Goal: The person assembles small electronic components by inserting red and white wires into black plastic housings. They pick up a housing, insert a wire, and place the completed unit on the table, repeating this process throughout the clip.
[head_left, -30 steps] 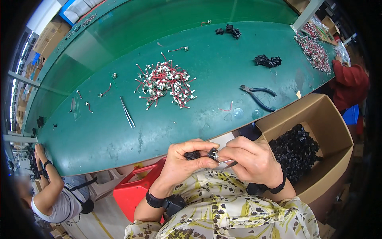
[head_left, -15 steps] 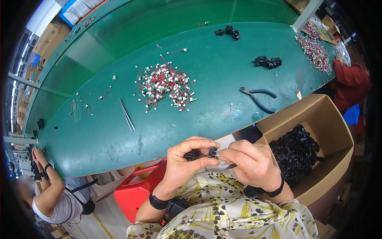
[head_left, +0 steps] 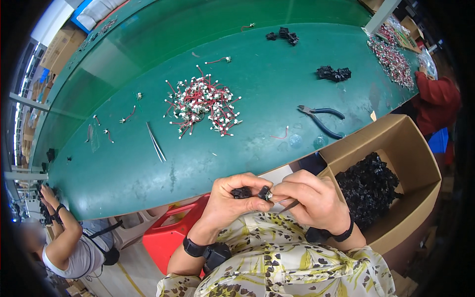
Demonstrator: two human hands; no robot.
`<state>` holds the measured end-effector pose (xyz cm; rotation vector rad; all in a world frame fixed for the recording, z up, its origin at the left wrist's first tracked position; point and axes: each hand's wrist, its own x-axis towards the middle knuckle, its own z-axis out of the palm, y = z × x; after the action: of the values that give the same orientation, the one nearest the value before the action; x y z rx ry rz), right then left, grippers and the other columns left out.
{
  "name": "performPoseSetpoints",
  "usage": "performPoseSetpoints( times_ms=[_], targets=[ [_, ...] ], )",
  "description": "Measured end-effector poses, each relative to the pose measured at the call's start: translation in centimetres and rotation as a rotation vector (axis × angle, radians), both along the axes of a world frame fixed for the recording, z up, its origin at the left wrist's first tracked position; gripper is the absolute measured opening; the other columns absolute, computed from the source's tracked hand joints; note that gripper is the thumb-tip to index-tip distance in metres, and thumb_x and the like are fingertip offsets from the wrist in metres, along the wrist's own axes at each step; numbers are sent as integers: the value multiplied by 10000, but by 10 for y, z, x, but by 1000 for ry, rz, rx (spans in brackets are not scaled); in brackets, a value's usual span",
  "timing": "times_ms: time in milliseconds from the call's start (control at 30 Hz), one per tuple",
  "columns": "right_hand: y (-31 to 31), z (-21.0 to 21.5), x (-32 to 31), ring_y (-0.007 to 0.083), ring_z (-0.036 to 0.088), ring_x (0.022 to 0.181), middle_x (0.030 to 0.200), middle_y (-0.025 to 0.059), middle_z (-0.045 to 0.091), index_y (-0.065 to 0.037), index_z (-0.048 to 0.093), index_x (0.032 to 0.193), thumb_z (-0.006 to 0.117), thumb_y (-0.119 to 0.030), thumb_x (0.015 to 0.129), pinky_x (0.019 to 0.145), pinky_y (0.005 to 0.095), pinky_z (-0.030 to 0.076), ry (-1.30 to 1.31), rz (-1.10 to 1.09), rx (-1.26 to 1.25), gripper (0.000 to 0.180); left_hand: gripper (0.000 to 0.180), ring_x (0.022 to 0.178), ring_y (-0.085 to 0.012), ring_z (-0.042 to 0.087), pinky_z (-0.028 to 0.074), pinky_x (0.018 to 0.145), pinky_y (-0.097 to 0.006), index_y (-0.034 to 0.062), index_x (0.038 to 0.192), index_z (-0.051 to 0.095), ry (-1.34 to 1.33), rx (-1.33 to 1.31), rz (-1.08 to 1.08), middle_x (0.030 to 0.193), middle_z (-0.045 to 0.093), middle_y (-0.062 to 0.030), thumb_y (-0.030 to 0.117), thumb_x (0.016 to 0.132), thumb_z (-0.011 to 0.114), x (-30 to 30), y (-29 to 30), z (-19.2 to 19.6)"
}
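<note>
My left hand pinches a small black plastic housing between thumb and forefinger. More black pieces sit in the curl of its fingers. Right up against the housing, my right hand has its fingers closed round a slim, pointed metal tool that looks like tweezers. A pale bit shows at the housing's right end, by my right fingertips; what it is I cannot make out. Both hands are held in front of the green table, close to its near edge.
On the table lie a pile of red-wired white connectors, tweezers, blue-handled cutters and black housing clusters. At right stands a cardboard box of black parts. A red stool is below. People work at far left and right.
The black housing has turned in my left fingers, and the pale bit at its end now shows. My right fingers have shifted slightly against it, with the metal tool still held.
</note>
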<state>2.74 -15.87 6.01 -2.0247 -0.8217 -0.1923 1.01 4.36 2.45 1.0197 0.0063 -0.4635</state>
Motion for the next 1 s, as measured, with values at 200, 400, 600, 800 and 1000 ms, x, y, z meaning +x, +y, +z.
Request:
performPoseSetpoints(
  times_ms=[200,400,600,800,1000],
  targets=[
    [2,-1,4,194,622,587,870,50,611,-40,652,922,652,49,649,480,294,501,0,9,-10,287,333,839,-130,660,550,764,-265,7,1054,693,86,-84,11,935,683,-54,-13,734,782,-1,-2,-11],
    [0,-3,10,186,627,611,864,41,602,-45,643,937,635,55,655,487,298,499,40,28,-36,300,308,807,-151,677,555,755,-276,-21,1061,679,116,-57,48,940,685,-82,-35,761,750,0,-3,-9],
    [-4,1,12,204,627,647,864,49,593,-47,625,981,618,56,669,499,314,497,101,63,-49,328,279,778,-132,661,545,715,-259,-13,1051,684,107,-23,5,896,682,-67,-8,779,748,4,-3,-3],
    [0,-1,10,219,639,638,847,62,607,-43,627,947,659,44,704,500,311,501,50,-38,-123,260,306,757,-114,646,531,706,-244,9,1115,677,17,233,88,875,667,-38,26,814,732,4,-9,5],
    [3,6,11,218,656,638,832,88,627,-18,640,901,662,109,661,532,305,529,17,-77,-101,273,319,826,-124,660,540,749,-232,27,1192,648,47,209,149,899,643,-33,44,874,673,2,-13,14]
  ],
)
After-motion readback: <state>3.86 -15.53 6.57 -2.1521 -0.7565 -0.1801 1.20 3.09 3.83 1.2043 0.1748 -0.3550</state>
